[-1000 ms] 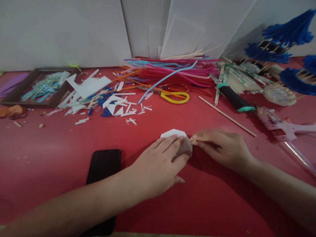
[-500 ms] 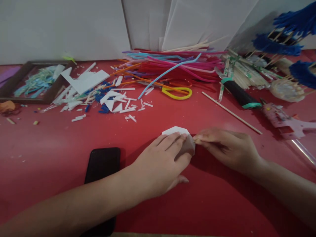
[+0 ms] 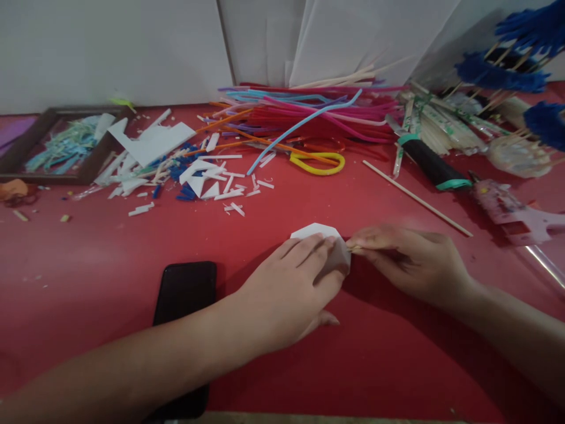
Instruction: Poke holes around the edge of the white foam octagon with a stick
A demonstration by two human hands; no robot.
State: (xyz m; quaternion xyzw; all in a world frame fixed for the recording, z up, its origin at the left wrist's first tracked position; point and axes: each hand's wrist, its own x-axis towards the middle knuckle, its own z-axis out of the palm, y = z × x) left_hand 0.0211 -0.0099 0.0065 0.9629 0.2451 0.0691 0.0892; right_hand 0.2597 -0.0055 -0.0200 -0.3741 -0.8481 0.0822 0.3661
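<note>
Left hand (image 3: 289,285) lies flat, fingers spread, pressing the white card (image 3: 318,235). Right hand (image 3: 408,262), at its 3 o'clock, pinches a thin stick (image 3: 353,248) against the card's edge. Uneven pressure would likely shift the card and misalign the stick.

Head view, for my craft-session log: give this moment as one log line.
left hand: pressing flat white foam piece on red table | right hand: pinching thin wooden stick end at piece's edge | black phone: beside left forearm

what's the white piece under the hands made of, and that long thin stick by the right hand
White piece: looks like thin foam board or stiff card, matte, with straight cut edges. Long stick: probably bamboo or wood, pale tan, thin, straight and unpainted.
</note>
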